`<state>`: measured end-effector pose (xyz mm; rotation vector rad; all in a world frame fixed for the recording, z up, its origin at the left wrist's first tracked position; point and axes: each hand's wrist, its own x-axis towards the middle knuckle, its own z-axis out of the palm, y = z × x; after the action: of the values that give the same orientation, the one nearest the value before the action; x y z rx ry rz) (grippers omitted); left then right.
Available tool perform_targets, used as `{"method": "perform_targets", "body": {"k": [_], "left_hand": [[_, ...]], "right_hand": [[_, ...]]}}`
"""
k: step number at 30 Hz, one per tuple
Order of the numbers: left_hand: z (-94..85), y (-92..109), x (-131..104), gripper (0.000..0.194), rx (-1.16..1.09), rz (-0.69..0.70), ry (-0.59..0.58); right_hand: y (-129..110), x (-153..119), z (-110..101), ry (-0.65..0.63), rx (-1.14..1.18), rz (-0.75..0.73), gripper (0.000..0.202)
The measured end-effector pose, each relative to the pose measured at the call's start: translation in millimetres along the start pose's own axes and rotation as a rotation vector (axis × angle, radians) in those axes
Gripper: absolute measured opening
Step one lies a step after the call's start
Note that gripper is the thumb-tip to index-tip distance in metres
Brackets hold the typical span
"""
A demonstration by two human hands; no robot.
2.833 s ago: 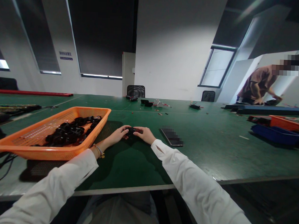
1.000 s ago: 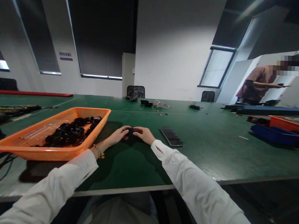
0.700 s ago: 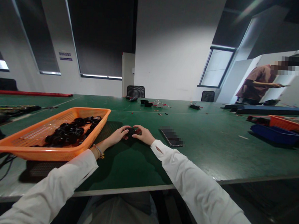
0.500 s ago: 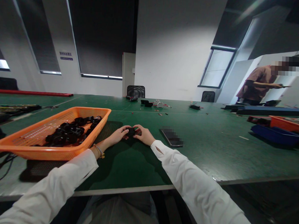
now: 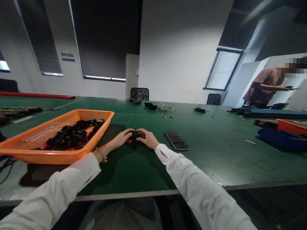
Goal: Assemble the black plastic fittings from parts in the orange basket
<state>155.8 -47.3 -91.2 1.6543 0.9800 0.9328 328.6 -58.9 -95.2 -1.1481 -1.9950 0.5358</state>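
Observation:
Between my two hands is a small black round part (image 5: 134,135), held just over the green table (image 5: 208,148); its exact kind is too small to make out. My left hand (image 5: 122,138) is closed on its left side, thumb toward me. From the right, the fingers and thumb of my right hand (image 5: 147,138) grip the same part. An orange plastic basket (image 5: 50,157) stands to the left of my left hand, with a heap of glossy black round parts (image 5: 68,135) inside. A phone (image 5: 176,141) lies flat to the right of my right hand.
A blue tray (image 5: 284,138) and another orange basket (image 5: 292,128) sit at the right. Small black and white parts (image 5: 162,106) lie toward the table's far side. Cables and wires (image 5: 16,112) are at the left. Another person (image 5: 265,84) stands at the far right.
The black part has turned slightly between my fingers, and the fingers of my right hand have shifted a little. Both arms, the basket and the phone stay where they were.

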Motion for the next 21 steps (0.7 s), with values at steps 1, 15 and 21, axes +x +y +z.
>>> {"method": "perform_targets", "body": {"k": [1, 15, 21], "left_hand": [[0.2, 0.4, -0.3, 0.026, 0.001, -0.001, 0.002], [-1.3, -3.5, 1.4, 0.027, -0.034, 0.004, -0.013], [-1.1, -3.0, 1.2, 0.028, -0.029, -0.003, -0.008]], "right_hand": [[0.2, 0.0, 0.2, 0.001, -0.002, -0.001, 0.038], [4.4, 2.3, 3.3, 0.02, -0.023, 0.018, 0.034], [4.4, 1.9, 2.7, 0.017, -0.028, 0.022, 0.034]]}}
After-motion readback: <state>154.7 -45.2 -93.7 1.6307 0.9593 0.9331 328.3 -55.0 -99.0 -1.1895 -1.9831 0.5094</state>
